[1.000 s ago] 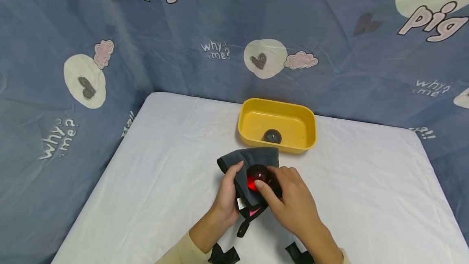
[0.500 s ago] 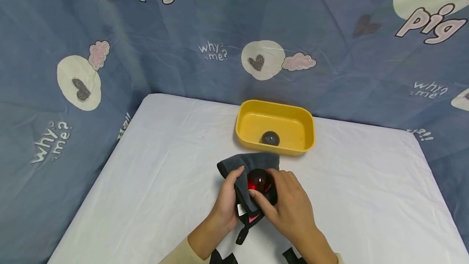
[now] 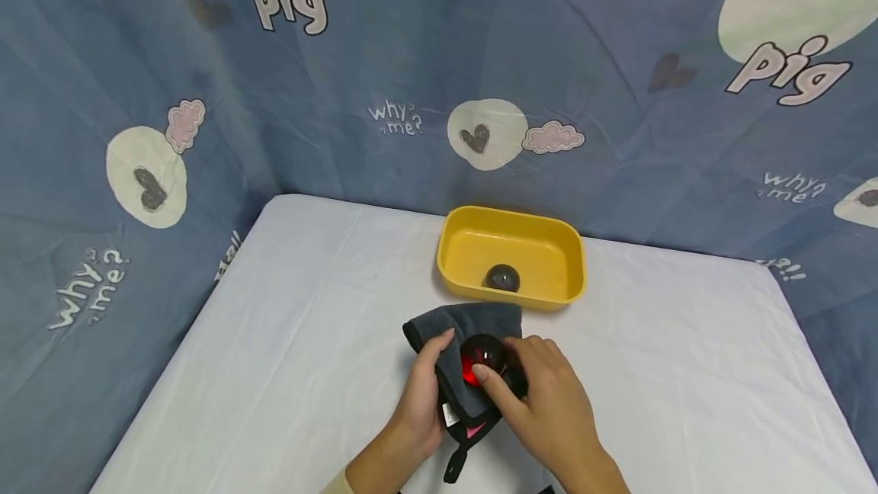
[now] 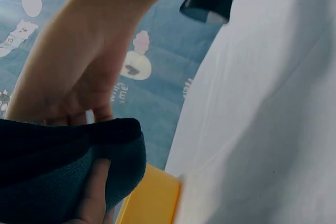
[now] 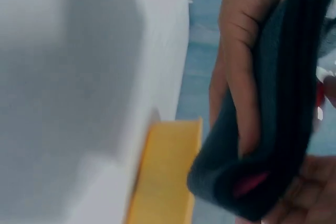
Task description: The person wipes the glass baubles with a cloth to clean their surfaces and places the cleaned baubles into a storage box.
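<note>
A folded dark grey cloth with black edging, a hanging loop and a white tag is held in my left hand, its thumb lying over the cloth's left side. Against the cloth sits a clear, dark red ball. My right hand grips the ball between thumb and fingers, the thumb on its lower front. Part of the ball is hidden by that hand. The left wrist view shows the cloth close up. In the right wrist view, the folded cloth covers most of the ball.
Just beyond the hands stands a yellow rectangular tub. Inside it, near the front wall, lies a dark grey ball. White cloth covers the table, and a blue printed curtain hangs behind and at the sides.
The head view has tilted up, so everything sits lower in it. My right thumb and fingers have shifted slightly on the red ball; my left hand keeps holding the cloth.
</note>
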Available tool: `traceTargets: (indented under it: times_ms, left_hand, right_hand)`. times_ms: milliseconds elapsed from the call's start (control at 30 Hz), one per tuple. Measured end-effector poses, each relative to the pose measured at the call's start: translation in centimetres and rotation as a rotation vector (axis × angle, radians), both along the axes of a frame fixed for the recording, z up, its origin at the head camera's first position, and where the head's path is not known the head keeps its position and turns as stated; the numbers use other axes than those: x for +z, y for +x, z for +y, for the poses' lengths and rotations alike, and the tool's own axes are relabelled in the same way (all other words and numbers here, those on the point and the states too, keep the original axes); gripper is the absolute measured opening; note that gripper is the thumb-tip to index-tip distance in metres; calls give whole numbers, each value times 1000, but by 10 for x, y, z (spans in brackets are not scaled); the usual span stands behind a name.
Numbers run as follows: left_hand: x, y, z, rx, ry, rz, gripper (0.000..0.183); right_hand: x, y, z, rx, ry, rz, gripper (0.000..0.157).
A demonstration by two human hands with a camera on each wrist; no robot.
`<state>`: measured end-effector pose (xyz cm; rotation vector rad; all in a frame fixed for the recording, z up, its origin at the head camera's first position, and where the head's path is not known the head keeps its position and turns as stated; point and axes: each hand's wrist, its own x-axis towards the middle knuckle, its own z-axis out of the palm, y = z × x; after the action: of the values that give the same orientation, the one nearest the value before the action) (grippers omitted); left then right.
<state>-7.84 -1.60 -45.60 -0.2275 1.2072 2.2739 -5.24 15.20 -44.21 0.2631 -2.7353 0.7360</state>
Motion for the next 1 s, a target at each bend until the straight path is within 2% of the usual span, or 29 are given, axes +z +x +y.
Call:
traceTargets:
  times_ms: [167,267,400,533,700,833,1000]
  left_hand:
    - [0,-1,-1,-17,2,17,76]
    - [-2,0,-1,-24,15,21,74]
    - [-4,2,-1,-23,13,9,73]
    - [-7,2,-1,-10,-1,-7,74]
    - [-8,2,-1,3,-7,-28,72]
    - [-9,2,-4,-5,-6,-43,70]
    - [-7,-2,-5,-2,0,-6,74]
  right_hand:
    - [6,6,6,138,93,38,70]
    - [7,7,6,178,131,57,71]
    - [3,6,4,191,122,105,68]
    - [-2,4,0,159,104,164,63]
    - [-7,1,-10,25,101,201,56]
    - [-6,2,-14,-17,102,121,60]
    - [7,5,-2,69,111,-98,73]
